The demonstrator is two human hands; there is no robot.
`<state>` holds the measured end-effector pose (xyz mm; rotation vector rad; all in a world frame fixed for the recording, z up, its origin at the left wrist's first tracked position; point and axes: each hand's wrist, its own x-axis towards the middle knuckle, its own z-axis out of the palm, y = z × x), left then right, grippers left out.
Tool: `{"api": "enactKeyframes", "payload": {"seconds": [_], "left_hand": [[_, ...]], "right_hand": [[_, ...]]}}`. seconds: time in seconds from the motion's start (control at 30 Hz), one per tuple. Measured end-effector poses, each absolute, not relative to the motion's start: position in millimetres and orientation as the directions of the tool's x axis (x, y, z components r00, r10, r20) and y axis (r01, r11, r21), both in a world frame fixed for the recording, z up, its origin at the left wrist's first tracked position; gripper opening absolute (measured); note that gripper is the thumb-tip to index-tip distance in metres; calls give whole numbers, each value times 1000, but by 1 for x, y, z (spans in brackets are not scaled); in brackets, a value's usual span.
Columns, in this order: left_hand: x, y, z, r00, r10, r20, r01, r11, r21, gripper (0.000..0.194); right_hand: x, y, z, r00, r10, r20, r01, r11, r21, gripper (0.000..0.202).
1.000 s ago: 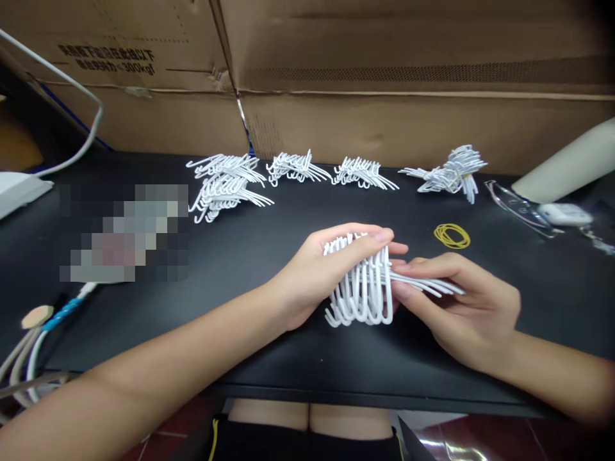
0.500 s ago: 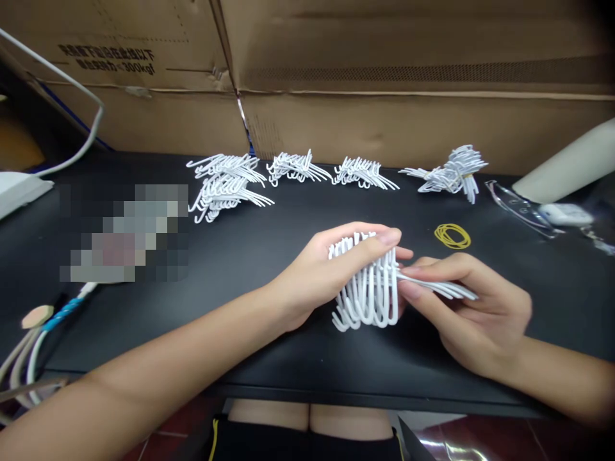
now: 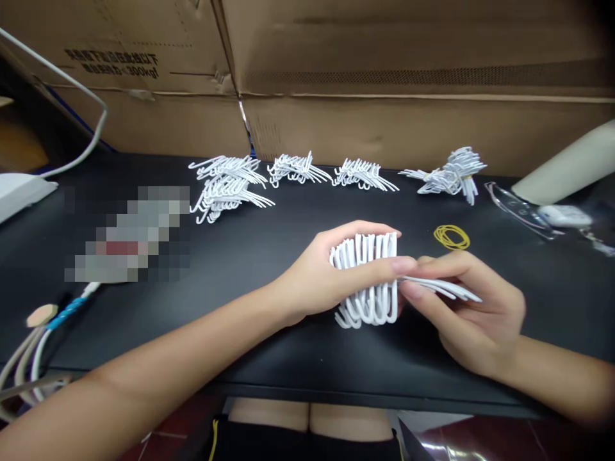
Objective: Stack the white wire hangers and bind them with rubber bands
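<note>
A bundle of white hooks is held above the black table, its curved ends at the left and its straight ends pointing right. My left hand is wrapped round the curved part, with the thumb across the front. The thumb and forefinger of my right hand pinch the bundle where the thin straight ends come out. Behind my right hand, yellow rubber bands lie on the table. The fingers of my left hand behind the hooks are mostly hidden.
Piles of white hooks stand along the back of the black table, before cardboard boxes. A tangled white bundle, glasses and a white tube are at the right. Cables and a blurred-out object lie left.
My left thumb has moved down and right across the hooks, from their upper part to their middle, near my right fingertips. My right hand keeps its pinch with little movement.
</note>
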<state>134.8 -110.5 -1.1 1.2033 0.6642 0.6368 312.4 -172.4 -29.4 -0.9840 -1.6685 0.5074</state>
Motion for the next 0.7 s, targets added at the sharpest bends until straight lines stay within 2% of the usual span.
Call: {"api": "enactKeyframes", "payload": {"seconds": [0.13,0.3,0.6,0.7], "left_hand": [[135,-110,0,623,777,-94,-54,162,985,36],[136,-111,3,619,778,-106,-22,152,988,36],[138,-114,3,583,793,-176,-22,232,972,32],[139,-114,-1,576,783,-236,-32,310,950,35]], "right_hand": [[313,-173,-28,-64,805,590,409,560,-721,10],[313,-173,-25,-70,802,594,448,557,-699,9],[312,-171,-26,-119,823,556,414,550,-725,15],[311,-169,-24,-119,813,570,431,559,-708,16]]}}
